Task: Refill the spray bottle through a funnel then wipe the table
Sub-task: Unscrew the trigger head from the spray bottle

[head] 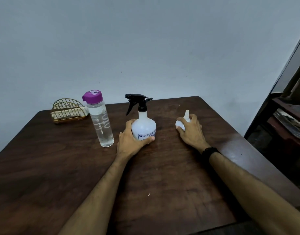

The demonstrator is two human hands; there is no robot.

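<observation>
With trigger head point(137, 100) not yet off the spray bottle point(144, 126), looks like setup before the refill: left hand point(130, 139) wrapped round the bottle's base, right hand point(190, 129) closed over the white funnel point(184, 122) lying on the table point(162, 175), spout poking up between the fingers. Next probably: unscrew the head, seat the funnel spout-down in the neck. Just outboard of the left hand, capped clear water bottle point(100, 119), wire napkin holder point(67, 111) beyond it; nothing between the hands, no cloth in view.
</observation>
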